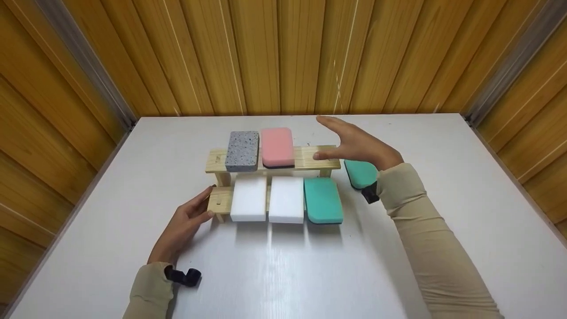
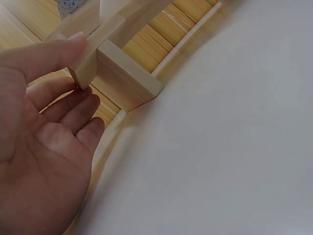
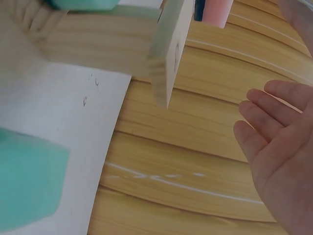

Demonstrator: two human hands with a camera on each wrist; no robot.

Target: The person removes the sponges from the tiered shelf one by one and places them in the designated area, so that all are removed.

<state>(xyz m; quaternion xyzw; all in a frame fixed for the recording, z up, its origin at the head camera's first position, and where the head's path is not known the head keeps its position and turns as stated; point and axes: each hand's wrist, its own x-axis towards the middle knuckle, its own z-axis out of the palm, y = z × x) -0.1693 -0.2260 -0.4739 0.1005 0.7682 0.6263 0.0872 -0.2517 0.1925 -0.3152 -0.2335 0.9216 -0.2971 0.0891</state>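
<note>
A two-tier wooden rack [image 1: 220, 199] stands on the table. Its upper board carries a speckled grey sponge [image 1: 242, 151] and a pink sponge [image 1: 277, 147]. On the lower board lie a white sponge [image 1: 248, 198], a second white sponge [image 1: 286, 200] and a green sponge [image 1: 324, 200]. My left hand [image 1: 184, 226] pinches the lower board's left end, thumb on top and fingers under it in the left wrist view. Above the upper board's right end, my right hand [image 1: 361, 144] is spread and holds nothing. Another green sponge [image 1: 361, 173] lies on the table, partly behind the right wrist.
The white tabletop [image 1: 274, 274] reaches back to a yellow-brown panelled wall [image 1: 274, 57], with similar panels at both sides. Each wrist wears a small black device, such as the left one [image 1: 184, 275].
</note>
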